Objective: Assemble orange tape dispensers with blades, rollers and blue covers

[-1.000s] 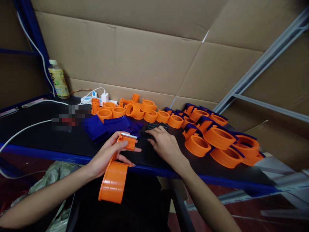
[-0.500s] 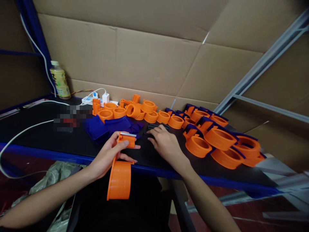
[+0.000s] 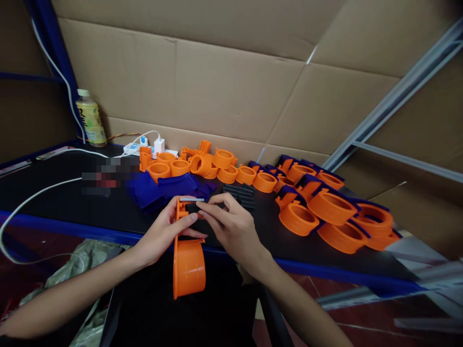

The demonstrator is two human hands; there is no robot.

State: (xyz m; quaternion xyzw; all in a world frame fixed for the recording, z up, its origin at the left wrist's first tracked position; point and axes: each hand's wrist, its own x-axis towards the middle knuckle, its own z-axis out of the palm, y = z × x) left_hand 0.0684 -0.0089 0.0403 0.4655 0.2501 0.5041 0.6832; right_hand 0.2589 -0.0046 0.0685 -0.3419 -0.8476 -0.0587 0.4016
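Orange hard plastic tape holder (image 3: 188, 262) with a big round drum hangs just past the front edge of the black bench (image 3: 54, 202), in front of the person. The left hand (image 3: 162, 236) holds it by the narrow neck near the top, with its fingers wrapped tight around it. The toothed metal strip (image 3: 191, 199) sits along the top end.

The right hand (image 3: 231, 226) is right up against that top end. Its fingers are pinched on a small black plastic piece (image 3: 191, 207) that touches the holder just under the teeth.

The holder looks light, stiff and smooth, so it could slip or spin in a loose grip. The neck looks like the best place to hold it, because the drum is wide and round. The teeth look sharp, so fingers should stay off them. The black piece is tiny and looks easy to drop, so a fingertip pinch suits it.

Half a second ago the right hand lay flat on the bench by the heap of black pieces (image 3: 241, 194). Now it has come over to the holder with one piece. The drum has also turned and hangs more straight down. The orange plastic rings (image 3: 331, 207) and the blue plastic parts (image 3: 159, 189) lie where they were.
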